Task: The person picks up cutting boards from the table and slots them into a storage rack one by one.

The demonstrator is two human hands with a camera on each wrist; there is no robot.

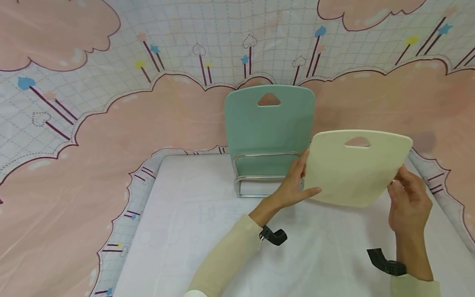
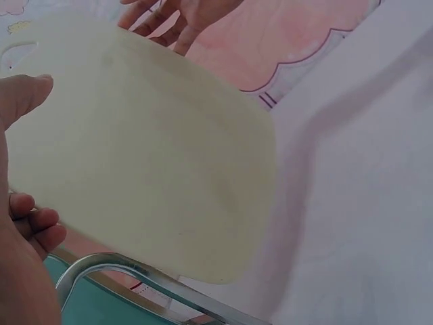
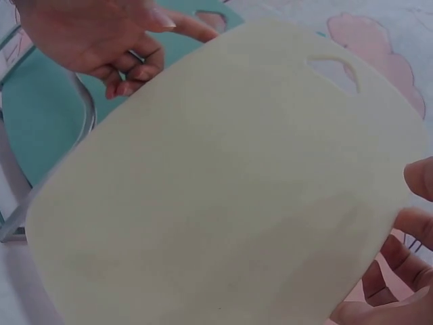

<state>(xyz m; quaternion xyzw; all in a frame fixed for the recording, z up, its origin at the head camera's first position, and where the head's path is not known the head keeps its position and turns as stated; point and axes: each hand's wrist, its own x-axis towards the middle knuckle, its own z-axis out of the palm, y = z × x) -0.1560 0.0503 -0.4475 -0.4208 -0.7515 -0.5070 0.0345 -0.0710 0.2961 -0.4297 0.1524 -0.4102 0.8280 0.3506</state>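
Observation:
A cream cutting board (image 1: 352, 173) with a handle slot is held up, tilted, over the right side of the table. My left hand (image 1: 286, 190) holds its left edge; in the left wrist view the thumb (image 2: 30, 98) lies over the front face, with several fingertips curled at the edge. At the opposite edge, my right hand (image 1: 411, 204) grips the board between thumb and fingers; the fingers are partly hidden behind it. Just left of the cream board, a green cutting board (image 1: 269, 128) stands upright in a metal wire rack (image 1: 236, 187), close to my left hand.
A white cloth (image 1: 193, 231) covers the table under the rack. Behind and around the table hangs or lies a patterned pink and white sheet (image 1: 167, 115). Dark straps sit on both wrists, the left one (image 1: 274, 236) near the table's middle.

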